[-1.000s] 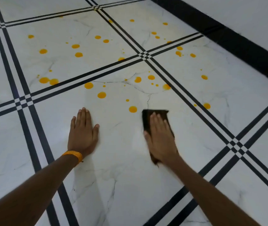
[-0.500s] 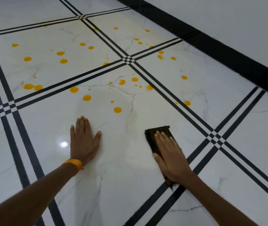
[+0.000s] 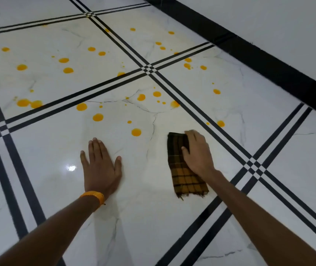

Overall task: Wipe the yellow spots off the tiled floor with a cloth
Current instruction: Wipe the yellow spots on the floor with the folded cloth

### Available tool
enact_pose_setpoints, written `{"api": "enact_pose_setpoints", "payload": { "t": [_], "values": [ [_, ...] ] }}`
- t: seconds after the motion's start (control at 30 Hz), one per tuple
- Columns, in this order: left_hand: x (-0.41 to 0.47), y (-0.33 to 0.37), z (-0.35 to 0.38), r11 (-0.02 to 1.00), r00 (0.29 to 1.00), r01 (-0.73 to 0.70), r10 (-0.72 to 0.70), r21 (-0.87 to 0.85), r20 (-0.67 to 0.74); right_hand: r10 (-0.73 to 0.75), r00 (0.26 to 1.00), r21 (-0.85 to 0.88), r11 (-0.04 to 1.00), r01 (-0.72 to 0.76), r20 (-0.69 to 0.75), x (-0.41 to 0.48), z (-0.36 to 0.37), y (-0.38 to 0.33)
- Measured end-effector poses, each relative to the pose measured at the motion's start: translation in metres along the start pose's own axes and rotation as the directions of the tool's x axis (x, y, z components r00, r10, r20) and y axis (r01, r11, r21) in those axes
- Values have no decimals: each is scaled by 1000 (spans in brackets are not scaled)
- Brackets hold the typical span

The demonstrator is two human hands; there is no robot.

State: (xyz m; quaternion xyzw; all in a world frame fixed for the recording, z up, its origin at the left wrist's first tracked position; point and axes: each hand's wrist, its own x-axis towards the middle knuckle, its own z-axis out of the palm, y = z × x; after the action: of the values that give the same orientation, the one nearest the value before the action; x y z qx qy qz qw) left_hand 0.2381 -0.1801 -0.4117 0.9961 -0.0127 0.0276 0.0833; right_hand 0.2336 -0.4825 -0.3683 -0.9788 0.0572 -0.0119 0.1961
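Left hand (image 3: 100, 167): flat on the floor (image 3: 143, 217), palm down, fingers together, thumb out; an orange band (image 3: 93, 196) on the wrist.
Right hand (image 3: 198, 152): lies on the far half of the cloth (image 3: 185, 175), fingers extended over its right edge, holding nothing in a pinch.
Cloth: dark checked, folded, flat on the floor right of the left hand, fringe toward the person.
Spots (image 3: 136, 132): yellow, scattered beyond both hands; the nearest lies between hands, just ahead.

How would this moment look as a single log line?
left hand: flat on floor | right hand: pressing cloth on floor | yellow spots: many remain
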Motion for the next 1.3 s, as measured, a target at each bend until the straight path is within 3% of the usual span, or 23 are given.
{"api": "enact_pose_setpoints", "payload": {
  "t": [0.17,0.23,0.3,0.47,0.63,0.7,0.8,0.83,0.93,1.03,1.23,1.3],
  "values": [
    [1,-3,0,1000,1000,1,-1,8,12,54,968,-245,969,8,243,45,-15,-14],
    [2,-6,0,1000,1000,6,-6,9,6,113,922,-200,979,-40,370,51,-26,-19],
    [0,-6,-1,1000,1000,8,-8,2,23,95,884,-26,995,-93,457,49,-44,-16],
    [2,1,-2,999,999,16,-15,-28,32,-126,985,256,962,93,115,47,-107,-27],
    [-1,0,-6,999,999,24,-22,-29,48,-387,915,158,902,402,-116,13,-133,-62],
    [-5,0,-5,999,999,23,-21,-31,49,-398,914,120,906,405,-76,-16,-122,-65],
    [-6,-1,-4,999,999,18,-17,-34,31,-363,877,79,931,357,313,-55,-86,-59],
    [-4,-1,-5,999,1000,17,-16,-38,19,-327,869,100,945,313,372,-58,-74,-54],
    [0,0,-6,999,1000,1,-1,-49,-4,-148,969,165,979,116,196,-31,-36,-48],
    [-1,-2,-4,999,1000,-1,1,-38,-20,-36,993,-43,998,41,113,3,20,-63],
    [0,-4,0,999,1000,-7,7,-46,-11,-174,984,-166,970,179,44,17,47,-47],
    [-2,-5,1,999,1000,6,-5,-38,10,-95,995,-201,975,97,19,59,44,-34]
  ]
}}
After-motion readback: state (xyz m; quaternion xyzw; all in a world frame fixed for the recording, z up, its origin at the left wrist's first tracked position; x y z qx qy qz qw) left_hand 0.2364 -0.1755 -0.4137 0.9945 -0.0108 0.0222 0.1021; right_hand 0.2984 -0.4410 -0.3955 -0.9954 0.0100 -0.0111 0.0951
